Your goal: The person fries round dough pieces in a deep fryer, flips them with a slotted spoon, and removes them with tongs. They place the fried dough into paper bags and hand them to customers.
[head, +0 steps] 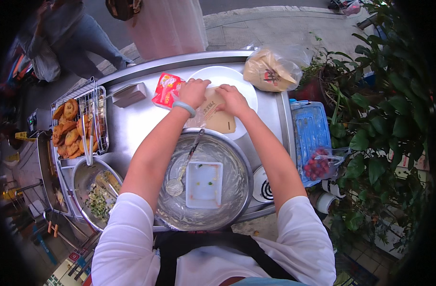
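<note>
Over a round white plate point(247, 107), both hands are at a stack of brown paper bags point(219, 121) printed with writing. My left hand point(194, 93), with a pale bangle at its wrist, lies at the bags' upper left, beside a red-and-white plastic packet point(166, 89). My right hand point(233, 100) rests on the bags' right edge, thumb and fingers bent; whether it grips them is unclear. Nearer to me, a large steel bowl point(239, 178) smeared with batter holds a white plastic tray point(204, 185) and a batter-coated ladle point(175, 186).
At left stand a wire basket of fried pieces point(71, 125) with tongs point(87, 143), a steel bowl of chopped greens point(98, 207) and a small box point(129, 95). A plastic bag of paper bags point(271, 71), a blue tray point(310, 125) and plants are at right. People stand beyond the counter.
</note>
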Demonstrator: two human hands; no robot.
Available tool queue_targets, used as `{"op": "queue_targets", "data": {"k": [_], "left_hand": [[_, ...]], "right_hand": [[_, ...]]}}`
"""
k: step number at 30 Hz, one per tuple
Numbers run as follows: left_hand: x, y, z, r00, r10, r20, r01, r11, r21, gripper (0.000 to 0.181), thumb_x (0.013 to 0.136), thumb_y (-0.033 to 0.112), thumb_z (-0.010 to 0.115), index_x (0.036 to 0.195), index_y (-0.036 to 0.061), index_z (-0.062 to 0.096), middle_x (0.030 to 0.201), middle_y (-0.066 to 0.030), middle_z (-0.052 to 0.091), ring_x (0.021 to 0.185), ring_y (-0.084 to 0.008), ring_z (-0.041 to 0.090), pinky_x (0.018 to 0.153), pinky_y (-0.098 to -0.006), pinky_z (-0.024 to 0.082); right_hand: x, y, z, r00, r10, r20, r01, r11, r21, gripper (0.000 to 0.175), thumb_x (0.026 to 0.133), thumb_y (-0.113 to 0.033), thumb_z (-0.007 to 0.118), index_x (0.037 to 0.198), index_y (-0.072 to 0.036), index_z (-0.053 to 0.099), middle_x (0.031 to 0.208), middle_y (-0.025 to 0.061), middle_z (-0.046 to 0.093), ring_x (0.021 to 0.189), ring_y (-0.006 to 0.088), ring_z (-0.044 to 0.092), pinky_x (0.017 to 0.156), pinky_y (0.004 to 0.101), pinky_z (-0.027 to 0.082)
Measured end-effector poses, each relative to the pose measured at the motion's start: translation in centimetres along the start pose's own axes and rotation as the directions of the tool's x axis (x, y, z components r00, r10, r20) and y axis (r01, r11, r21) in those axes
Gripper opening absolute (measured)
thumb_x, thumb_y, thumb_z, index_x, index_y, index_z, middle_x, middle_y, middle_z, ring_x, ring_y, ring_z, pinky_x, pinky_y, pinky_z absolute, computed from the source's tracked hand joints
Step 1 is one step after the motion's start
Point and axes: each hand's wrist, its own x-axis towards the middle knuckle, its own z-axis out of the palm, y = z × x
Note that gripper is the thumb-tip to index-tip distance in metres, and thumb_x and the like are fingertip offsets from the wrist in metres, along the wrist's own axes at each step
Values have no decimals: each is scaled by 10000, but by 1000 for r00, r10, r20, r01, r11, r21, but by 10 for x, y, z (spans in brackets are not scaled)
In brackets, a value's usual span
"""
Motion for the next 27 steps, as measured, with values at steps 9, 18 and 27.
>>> {"op": "queue_targets", "data": {"k": [9, 18, 27], "left_hand": [[-42, -8, 8, 989, 47, 139, -49, 999, 10, 641, 695, 176, 858, 1303, 171, 656, 1369, -56, 626, 1300, -286, 569, 1029, -495, 457], [-45, -2, -38, 999, 0, -47, -12, 970, -244, 787, 615, 205, 944, 1337, 238, 631, 1466, -103, 495, 1413, -356, 410, 1116, -501, 399], [-56, -21, -73, 984, -69, 167, 76, 996, -36, 529, 704, 286, 883, 1200, 234, 704, 1341, -122, 603, 1328, -348, 525, 1084, -551, 415]], "right_hand": [[19, -6, 11, 908, 357, 220, -348, 934, -78, 440, 609, -226, 943, 949, -92, 698, 986, 113, 699, 981, 328, 666, 851, 446, 554], [5, -20, -55, 970, 221, 97, -239, 940, 245, 306, 715, -147, 796, 843, -60, 532, 833, 111, 662, 797, 283, 665, 747, 388, 529], [9, -68, -169, 983, 93, -157, -49, 964, 260, 296, 709, -119, 804, 943, -27, 648, 955, 130, 669, 915, 256, 661, 848, 365, 530]]}}
